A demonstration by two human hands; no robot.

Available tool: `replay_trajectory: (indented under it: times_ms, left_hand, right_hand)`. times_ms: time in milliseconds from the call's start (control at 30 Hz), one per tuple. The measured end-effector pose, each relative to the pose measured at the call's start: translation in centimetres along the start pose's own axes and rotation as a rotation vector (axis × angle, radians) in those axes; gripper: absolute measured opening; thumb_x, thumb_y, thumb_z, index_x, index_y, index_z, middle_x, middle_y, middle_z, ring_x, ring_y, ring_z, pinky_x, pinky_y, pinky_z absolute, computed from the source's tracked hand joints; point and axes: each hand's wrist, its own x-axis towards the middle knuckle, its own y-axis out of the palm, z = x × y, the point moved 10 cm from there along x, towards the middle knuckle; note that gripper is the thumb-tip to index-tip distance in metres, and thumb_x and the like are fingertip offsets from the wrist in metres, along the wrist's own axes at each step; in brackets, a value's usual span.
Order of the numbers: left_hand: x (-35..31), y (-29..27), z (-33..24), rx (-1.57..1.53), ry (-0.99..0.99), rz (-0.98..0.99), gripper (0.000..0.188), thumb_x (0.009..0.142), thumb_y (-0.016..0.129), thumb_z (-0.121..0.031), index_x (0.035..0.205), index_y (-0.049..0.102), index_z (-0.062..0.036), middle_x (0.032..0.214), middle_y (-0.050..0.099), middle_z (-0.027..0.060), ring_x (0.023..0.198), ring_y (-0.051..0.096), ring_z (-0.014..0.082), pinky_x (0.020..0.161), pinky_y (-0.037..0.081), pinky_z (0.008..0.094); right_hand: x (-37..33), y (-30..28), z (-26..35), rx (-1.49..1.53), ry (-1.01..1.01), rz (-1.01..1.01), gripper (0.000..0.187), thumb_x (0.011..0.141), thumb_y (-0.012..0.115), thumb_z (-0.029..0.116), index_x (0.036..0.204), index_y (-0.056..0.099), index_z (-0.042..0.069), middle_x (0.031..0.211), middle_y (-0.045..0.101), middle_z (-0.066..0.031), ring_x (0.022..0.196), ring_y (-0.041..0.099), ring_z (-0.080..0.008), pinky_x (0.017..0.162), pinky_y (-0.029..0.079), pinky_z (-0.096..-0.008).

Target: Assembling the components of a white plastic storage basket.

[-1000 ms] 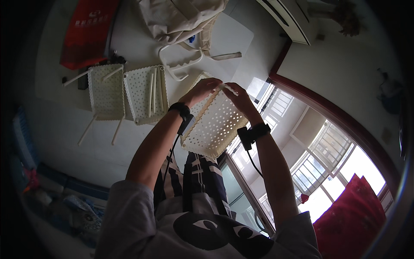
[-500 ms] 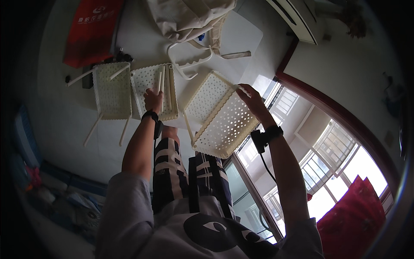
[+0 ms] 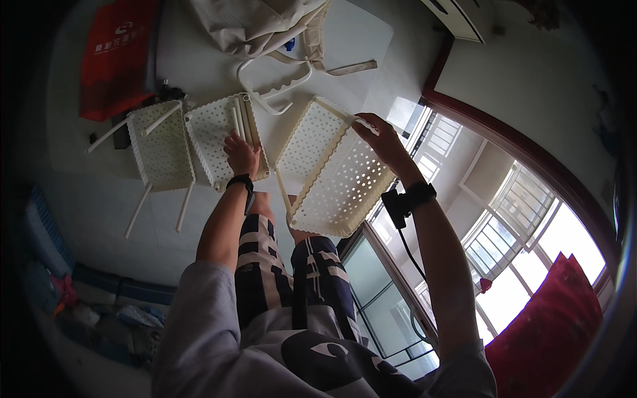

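My right hand [image 3: 383, 140] grips the rim of a cream perforated plastic basket [image 3: 338, 179] and holds it tilted above my knees, its open side facing left. A white rod [image 3: 284, 192] sticks out along the basket's left edge. My left hand [image 3: 241, 154] reaches forward onto a second perforated basket [image 3: 211, 139] lying on the white floor. Its fingers rest at the ends of two white rods [image 3: 240, 116] lying in that basket. Whether they grip a rod is hidden. Both wrists wear dark bands.
A third basket [image 3: 159, 154] with white legs fitted lies further left. A white wavy plastic frame [image 3: 275, 85], a beige cloth bag [image 3: 265, 23] and a red bag [image 3: 116, 56] lie beyond. Blue crates [image 3: 40, 232] stand at left, glass doors [image 3: 391, 292] and red cloth [image 3: 551, 325] at right.
My left hand let go of the held basket and moved left to the rods in the floor basket. My right hand keeps the basket, now tilted more open.
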Motion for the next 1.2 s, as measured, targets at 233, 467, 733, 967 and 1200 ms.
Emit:
replay_trajectory:
  times_ms: [233, 467, 733, 967, 1200]
  left_hand:
    - [0.8, 1.1, 0.5, 0.072, 0.028, -0.015, 0.076, 0.075, 0.073, -0.026, 0.129, 0.028, 0.0021, 0.114, 0.043, 0.0201, 0.100, 0.053, 0.0349, 0.077, 0.054, 0.0417]
    - [1.2, 1.0, 1.4, -0.081, 0.009, 0.013, 0.061, 0.075, 0.065, -0.014, 0.125, 0.032, -0.0007, 0.111, 0.045, 0.0245, 0.096, 0.055, 0.0429, 0.078, 0.050, 0.0490]
    - [0.9, 2.8, 4.7, -0.144, -0.064, 0.091, 0.033, 0.079, 0.058, -0.024, 0.093, 0.047, 0.0030, 0.084, 0.059, 0.0269, 0.083, 0.058, 0.0442, 0.070, 0.048, 0.0509]
    - [-1.4, 3.3, 5.0, -0.102, -0.039, 0.039, 0.031, 0.078, 0.060, -0.021, 0.090, 0.053, 0.0064, 0.093, 0.057, 0.0275, 0.084, 0.058, 0.0447, 0.074, 0.049, 0.0485]
    - [-3.1, 5.5, 4.6, 0.012, -0.110, 0.174, 0.037, 0.080, 0.063, -0.025, 0.104, 0.050, 0.0013, 0.098, 0.061, 0.0231, 0.091, 0.062, 0.0387, 0.074, 0.052, 0.0481]
  right_hand:
    - [0.1, -0.6, -0.1, -0.048, -0.059, -0.081, 0.045, 0.089, 0.059, 0.042, 0.118, 0.059, 0.008, 0.108, 0.067, -0.0101, 0.106, 0.060, -0.0251, 0.102, 0.033, -0.0357]
    - [0.1, -0.7, -1.3, -0.038, -0.074, -0.128, 0.046, 0.088, 0.057, 0.046, 0.116, 0.061, 0.010, 0.104, 0.068, -0.0091, 0.104, 0.061, -0.0234, 0.105, 0.024, -0.0377]
    - [0.5, -0.6, -0.6, -0.022, -0.094, -0.117, 0.047, 0.087, 0.057, 0.049, 0.116, 0.062, 0.012, 0.106, 0.067, -0.0093, 0.105, 0.059, -0.0225, 0.104, 0.022, -0.0356]
    - [0.8, -0.1, -0.3, -0.065, -0.165, -0.128, 0.049, 0.088, 0.054, 0.052, 0.116, 0.062, 0.013, 0.108, 0.066, -0.0097, 0.109, 0.058, -0.0232, 0.105, 0.020, -0.0381]
    - [1.2, -0.6, -0.9, -0.115, -0.197, -0.128, 0.055, 0.088, 0.050, 0.056, 0.118, 0.060, 0.012, 0.111, 0.064, -0.0121, 0.112, 0.055, -0.0239, 0.104, 0.020, -0.0363]
